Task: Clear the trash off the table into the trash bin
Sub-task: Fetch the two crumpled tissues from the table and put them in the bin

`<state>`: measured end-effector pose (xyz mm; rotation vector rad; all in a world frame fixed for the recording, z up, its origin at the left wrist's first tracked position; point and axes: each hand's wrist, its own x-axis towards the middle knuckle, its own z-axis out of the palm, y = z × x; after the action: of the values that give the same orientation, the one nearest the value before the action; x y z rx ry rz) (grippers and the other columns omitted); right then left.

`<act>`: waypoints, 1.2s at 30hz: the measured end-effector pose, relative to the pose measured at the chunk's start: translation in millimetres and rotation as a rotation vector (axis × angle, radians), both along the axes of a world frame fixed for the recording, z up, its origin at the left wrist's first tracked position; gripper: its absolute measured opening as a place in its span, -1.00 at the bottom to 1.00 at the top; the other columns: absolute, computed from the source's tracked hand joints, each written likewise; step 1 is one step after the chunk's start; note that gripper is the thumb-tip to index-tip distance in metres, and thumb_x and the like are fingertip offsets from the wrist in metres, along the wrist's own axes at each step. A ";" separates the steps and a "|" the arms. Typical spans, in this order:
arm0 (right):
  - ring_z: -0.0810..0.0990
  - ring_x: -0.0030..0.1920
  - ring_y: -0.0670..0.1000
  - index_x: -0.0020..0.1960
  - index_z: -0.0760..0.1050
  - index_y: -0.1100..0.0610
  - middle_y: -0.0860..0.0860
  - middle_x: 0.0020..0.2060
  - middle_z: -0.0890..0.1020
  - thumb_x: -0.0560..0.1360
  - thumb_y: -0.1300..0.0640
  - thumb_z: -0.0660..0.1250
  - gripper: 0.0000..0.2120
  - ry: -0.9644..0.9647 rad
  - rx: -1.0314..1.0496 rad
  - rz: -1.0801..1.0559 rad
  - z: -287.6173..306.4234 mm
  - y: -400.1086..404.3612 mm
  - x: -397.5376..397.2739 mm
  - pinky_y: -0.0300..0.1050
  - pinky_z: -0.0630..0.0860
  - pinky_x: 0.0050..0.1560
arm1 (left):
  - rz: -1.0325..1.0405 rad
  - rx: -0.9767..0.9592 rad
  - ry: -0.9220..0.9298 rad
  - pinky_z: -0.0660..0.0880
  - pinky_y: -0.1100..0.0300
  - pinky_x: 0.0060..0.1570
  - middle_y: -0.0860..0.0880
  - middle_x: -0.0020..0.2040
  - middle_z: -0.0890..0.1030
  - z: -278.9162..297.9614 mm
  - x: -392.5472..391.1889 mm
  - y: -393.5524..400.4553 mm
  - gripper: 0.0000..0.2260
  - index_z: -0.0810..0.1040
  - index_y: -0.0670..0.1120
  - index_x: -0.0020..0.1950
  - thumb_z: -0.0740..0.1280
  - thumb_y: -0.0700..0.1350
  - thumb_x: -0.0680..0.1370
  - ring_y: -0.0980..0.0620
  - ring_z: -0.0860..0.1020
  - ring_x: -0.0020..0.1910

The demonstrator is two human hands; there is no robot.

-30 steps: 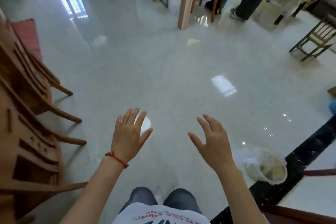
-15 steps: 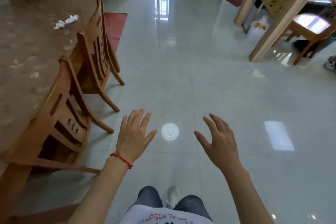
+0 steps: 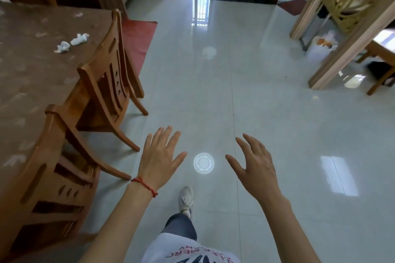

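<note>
Both hands were held out over the floor (image 3: 267, 113), palms down and empty. The left hand (image 3: 159, 161) had its fingers (image 3: 168, 136) spread apart; a red cord (image 3: 145, 186) circled its wrist. The right hand (image 3: 255, 165) also had its fingers apart, slightly curled. On the floor between the two hands lay a round clear lid (image 3: 203, 163), touching neither. At the left stood the bench (image 3: 23, 83), and on its far part lay two crumpled tissues (image 3: 71, 42) close together. Two wooden chairs (image 3: 104, 83) stood against the bench's right edge. Far right, a white bag (image 3: 322, 46) sat by a wooden screen (image 3: 350, 6). A shoe (image 3: 185, 197) stood on the floor near the lid.
</note>
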<state>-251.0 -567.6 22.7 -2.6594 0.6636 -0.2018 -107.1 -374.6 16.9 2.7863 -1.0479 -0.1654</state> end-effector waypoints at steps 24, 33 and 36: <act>0.30 0.40 0.13 0.36 0.35 0.12 0.11 0.39 0.37 0.50 -0.11 0.24 -0.49 0.031 0.023 0.072 12.4 -189.0 374.2 0.05 0.21 0.37 | 0.093 -0.047 0.013 0.44 -0.26 0.16 -0.24 0.27 0.51 -10.6 356.5 -166.4 -0.42 0.47 -0.18 0.28 0.07 0.20 0.48 -0.27 0.46 0.27; 0.27 0.41 0.12 0.37 0.33 0.11 0.09 0.40 0.35 0.50 -0.11 0.24 -0.49 0.045 0.027 0.163 26.1 -256.5 506.2 0.05 0.20 0.39 | 0.179 -0.012 -0.022 0.38 -0.19 0.20 -0.22 0.26 0.52 4.4 463.9 -221.9 -0.42 0.48 -0.17 0.28 0.03 0.19 0.48 -0.25 0.47 0.27; 0.30 0.40 0.13 0.35 0.35 0.12 0.10 0.38 0.37 0.51 -0.15 0.21 -0.48 0.050 0.047 0.171 24.1 -269.3 550.1 0.07 0.23 0.37 | 0.204 -0.010 -0.005 0.38 -0.20 0.20 -0.23 0.26 0.53 4.1 502.8 -234.0 -0.43 0.48 -0.17 0.28 0.09 0.20 0.48 -0.26 0.48 0.25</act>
<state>299.0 -836.9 46.8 -2.6664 0.4474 -0.0711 395.7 -608.7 20.9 2.8626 -0.7564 -0.1279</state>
